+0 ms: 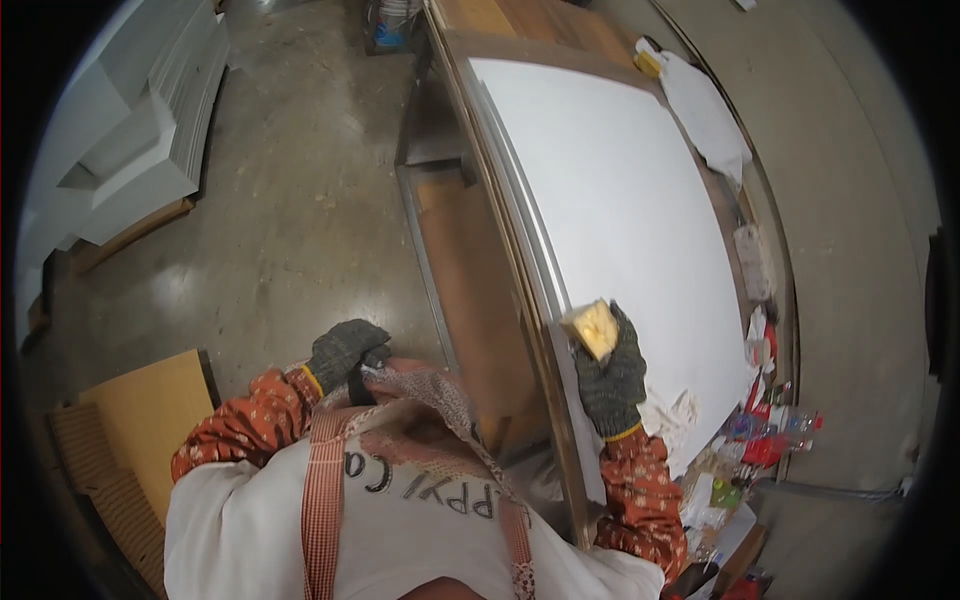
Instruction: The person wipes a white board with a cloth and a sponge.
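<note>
My right hand (612, 375), in a dark grey knit glove, grips a yellowish sponge-like block (596, 329). It is at the left edge of a large white panel (640, 190) lying on a workbench. A crumpled white cloth (672, 420) lies on the panel just right of that wrist. My left hand (345, 352), gloved the same way, is closed in front of my waist, against the top of my apron (420, 385). Something dark shows at its fingers, but I cannot make out what it holds. Orange patterned sleeves cover both forearms.
Bottles and wrappers (765, 430) clutter the bench's right side. A white cloth (705, 110) lies at its far right edge. Brown boards (480, 280) sit on the lower shelf. Stacked white panels (150, 140) stand at the left, and a wooden board (155, 420) is at lower left.
</note>
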Available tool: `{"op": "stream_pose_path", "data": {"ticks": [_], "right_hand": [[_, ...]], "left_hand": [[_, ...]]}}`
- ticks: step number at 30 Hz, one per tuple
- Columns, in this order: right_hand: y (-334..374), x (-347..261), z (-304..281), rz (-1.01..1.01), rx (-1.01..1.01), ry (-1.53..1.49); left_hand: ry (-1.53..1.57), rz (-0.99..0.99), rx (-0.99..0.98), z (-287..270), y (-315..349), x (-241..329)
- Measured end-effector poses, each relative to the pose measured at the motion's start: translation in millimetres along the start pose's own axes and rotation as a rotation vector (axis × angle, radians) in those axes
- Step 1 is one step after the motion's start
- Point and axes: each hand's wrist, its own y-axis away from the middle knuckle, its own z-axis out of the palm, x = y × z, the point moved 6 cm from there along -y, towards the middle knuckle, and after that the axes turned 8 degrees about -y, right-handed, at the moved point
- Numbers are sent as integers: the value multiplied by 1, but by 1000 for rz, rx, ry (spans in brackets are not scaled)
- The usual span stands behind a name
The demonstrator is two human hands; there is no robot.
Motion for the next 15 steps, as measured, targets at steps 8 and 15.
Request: {"op": "stream_pose_path", "data": {"ticks": [8,15], "right_hand": [[-201,2,104,28,96,-4],[-337,-49,173,221,-6,192]], "left_hand": [[1047,-493,472,-42,39,-113],[1200,-805,602,-37,87,-170]]}}
